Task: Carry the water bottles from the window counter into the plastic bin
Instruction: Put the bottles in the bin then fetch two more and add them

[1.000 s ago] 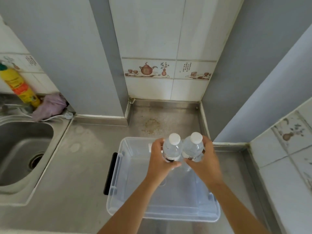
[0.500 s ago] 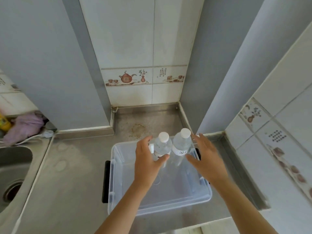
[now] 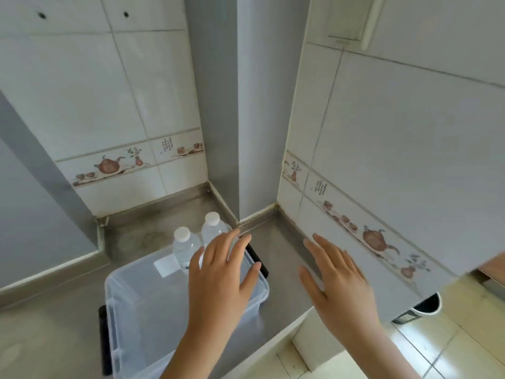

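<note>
Now the steel surface (image 3: 276, 242) carries the clear plastic bin (image 3: 136, 302), a light, flexible tub. Both water bottles (image 3: 185, 247) stand upright at its far end, touching. My left hand (image 3: 221, 280) hovers over the bin, fingers spread, holding nothing; my right hand (image 3: 341, 280) is likewise splayed beside it. Full bottles feel hefty, smooth, slightly squashy; I judge the labelled waist the best hold.

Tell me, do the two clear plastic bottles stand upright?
Upright: both clear plastic bottles stand in the transparent plastic bin, white caps on top.
</note>
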Demonstrator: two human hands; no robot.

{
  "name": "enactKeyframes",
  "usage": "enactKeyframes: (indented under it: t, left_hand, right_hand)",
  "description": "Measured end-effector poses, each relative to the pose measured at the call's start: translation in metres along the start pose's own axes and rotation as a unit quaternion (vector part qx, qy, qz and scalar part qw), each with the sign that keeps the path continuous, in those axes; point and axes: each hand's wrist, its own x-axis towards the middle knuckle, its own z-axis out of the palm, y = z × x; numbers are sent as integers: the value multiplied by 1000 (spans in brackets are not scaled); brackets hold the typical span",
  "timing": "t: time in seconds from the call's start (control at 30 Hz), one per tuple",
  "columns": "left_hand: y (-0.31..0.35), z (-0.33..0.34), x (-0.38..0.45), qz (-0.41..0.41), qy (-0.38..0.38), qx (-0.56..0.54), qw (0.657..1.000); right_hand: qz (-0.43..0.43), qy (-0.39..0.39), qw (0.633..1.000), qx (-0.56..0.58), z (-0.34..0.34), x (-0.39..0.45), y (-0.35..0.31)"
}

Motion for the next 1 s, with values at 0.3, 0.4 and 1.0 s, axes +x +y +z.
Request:
enactKeyframes:
  t: [0.3,0.4,1.0]
  left_hand:
    - [165,17,-38,176,-38,-103,978]
    - [226,25,-62,222,-66,-117,966]
    - [507,89,-150,403,-124,-247,873]
  right_hand:
    - [127,117,984,-33,-88,-111,100]
    - [198,141,969,-37,-117,-159,137]
    - [415,225,875,-105,-242,-332,308]
